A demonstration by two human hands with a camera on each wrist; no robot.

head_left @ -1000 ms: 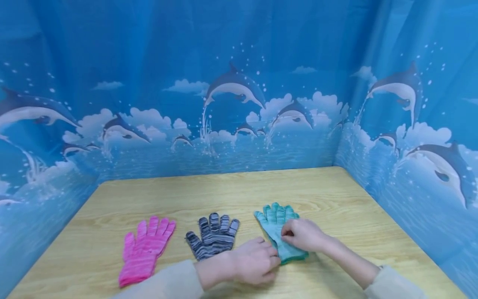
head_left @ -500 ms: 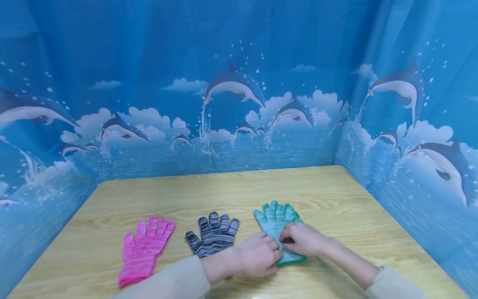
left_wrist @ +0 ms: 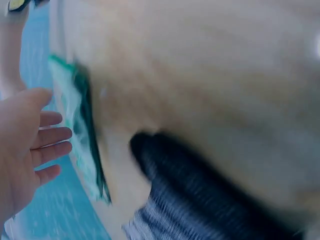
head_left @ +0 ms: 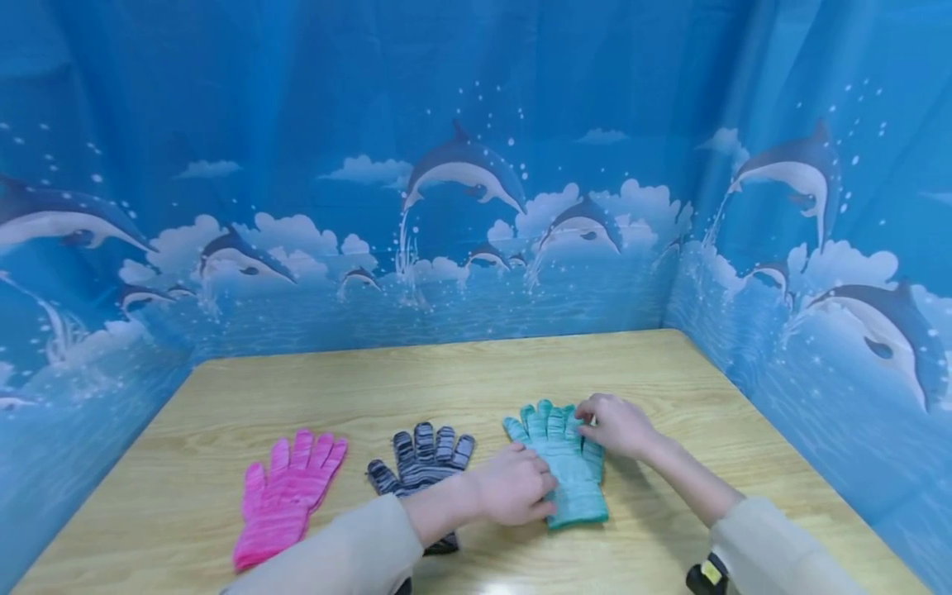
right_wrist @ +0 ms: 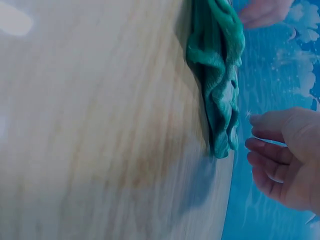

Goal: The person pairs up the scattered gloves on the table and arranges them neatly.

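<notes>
A teal knit glove (head_left: 573, 483) lies flat on the table, fingers pointing away; the glove looks layered along its right side. My left hand (head_left: 513, 486) is over its left edge, and in the left wrist view the fingers (left_wrist: 52, 142) extend loosely with nothing in them. By the glove's upper right fingers is my right hand (head_left: 613, 423). The right wrist view has its fingers (right_wrist: 270, 167) loosely bent, holding nothing, apart from the crumpled-looking side of the glove (right_wrist: 215, 75). My left forearm partly covers a black-and-grey striped glove (head_left: 427, 467).
A pink glove (head_left: 286, 500) lies at the left on the wood-grain table (head_left: 416, 380). Blue curtains (head_left: 335, 124) printed with dolphins enclose the back and sides. Black straps with a yellow patch (head_left: 710, 570) show below the right sleeve.
My right hand has left the middle of the teal glove and moved up and right to its fingers. The left hand has shifted slightly up, uncovering more of the striped glove's cuff.
</notes>
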